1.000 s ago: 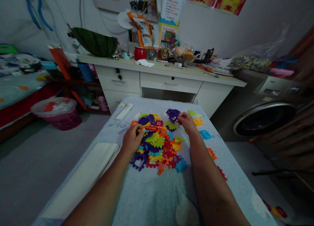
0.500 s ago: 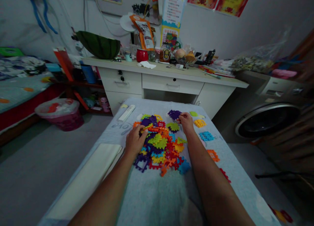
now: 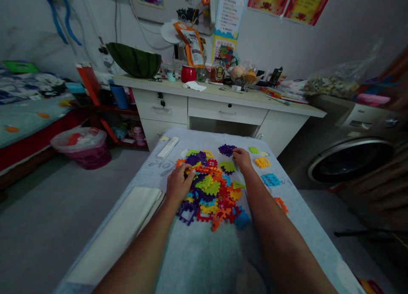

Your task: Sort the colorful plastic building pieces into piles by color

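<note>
Left hand [image 3: 177, 184] at left edge of pile [image 3: 212, 192], fingers pinching yellow piece [image 3: 192, 168]. Right hand [image 3: 242, 160] at far side of pile, fingertips touching purple piece [image 3: 227, 150]; grip cannot be told.

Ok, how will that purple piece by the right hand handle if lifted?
The purple piece looks thin, flat plastic: probably light and stiff. Flat on the cloth, it likely slides, not rolls. Its toothed edge may snag neighbours.

Purple piece [image 3: 227, 149] – lower now, flat beside the right hand [image 3: 242, 160]

Watermelon half [image 3: 135, 64] on desk [image 3: 207, 110].
</note>
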### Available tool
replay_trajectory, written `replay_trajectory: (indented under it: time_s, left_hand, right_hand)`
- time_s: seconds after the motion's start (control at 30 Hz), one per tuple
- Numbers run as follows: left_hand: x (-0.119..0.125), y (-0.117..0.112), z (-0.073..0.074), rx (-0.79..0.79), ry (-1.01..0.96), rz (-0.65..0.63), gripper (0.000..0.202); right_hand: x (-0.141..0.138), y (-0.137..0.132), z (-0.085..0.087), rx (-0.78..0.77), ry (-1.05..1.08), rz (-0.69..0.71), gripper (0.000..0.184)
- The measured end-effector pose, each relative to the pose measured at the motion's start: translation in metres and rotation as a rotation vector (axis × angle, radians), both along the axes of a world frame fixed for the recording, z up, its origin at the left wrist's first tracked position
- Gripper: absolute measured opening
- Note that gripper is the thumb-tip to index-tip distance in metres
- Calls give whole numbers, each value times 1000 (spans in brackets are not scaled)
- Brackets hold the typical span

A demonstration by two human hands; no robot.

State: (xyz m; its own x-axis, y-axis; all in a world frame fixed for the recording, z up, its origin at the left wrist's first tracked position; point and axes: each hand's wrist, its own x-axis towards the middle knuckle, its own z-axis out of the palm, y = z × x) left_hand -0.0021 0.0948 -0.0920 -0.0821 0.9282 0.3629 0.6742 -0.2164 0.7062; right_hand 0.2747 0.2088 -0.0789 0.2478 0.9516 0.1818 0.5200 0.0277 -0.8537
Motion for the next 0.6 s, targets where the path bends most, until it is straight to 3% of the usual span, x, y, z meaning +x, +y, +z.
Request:
replay_trajectory:
  time_s: [0.1,0.2,0.37,0.47,0.6]
  left_hand:
    - [0,0,-1,-4,1,3,28]
    - [0,1,-2,7,9,1,28]
    - [-1,2,-2,18,17,-7,28]
    - [-1,1,-3,9,15,-4,28]
    - [0,0,-2,-6,16,-4,28]
  right_hand:
    - [12,-16,8,-49,-33,3,21]
    - [19,-31,16,-103,-228,113,17]
    - [16,-45,20,-206,-489,251,38]
    - [12,-46,19,-217,-516,286,40]
    - [14,-44,20,-198,-464,291,25]
